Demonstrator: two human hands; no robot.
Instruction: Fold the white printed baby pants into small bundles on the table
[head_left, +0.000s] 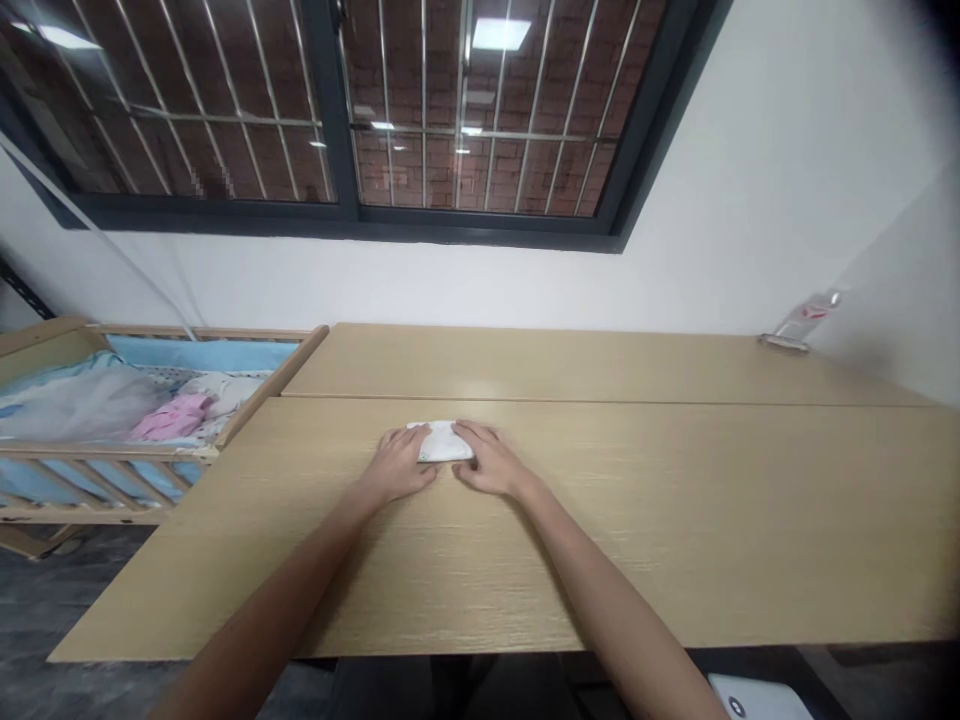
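- You have a single view, from the camera on your head, facing forward and down towards the grip, where your left hand (397, 468) and right hand (487, 462) meet at a white item (444, 442).
- It looks from above and on your side of the grip, so your forearms (600, 580) run up from the bottom edge.
- The grip falls a little left of and below the middle of your picture.
- The view is wide and well back: your hands look small, with tabletop (720, 520) on every side.
- Beyond the grip, it faces the wall (720, 270) and a window (480, 227) cut off at the top.
- Left of the grip, it takes in part of a crib (112, 452).
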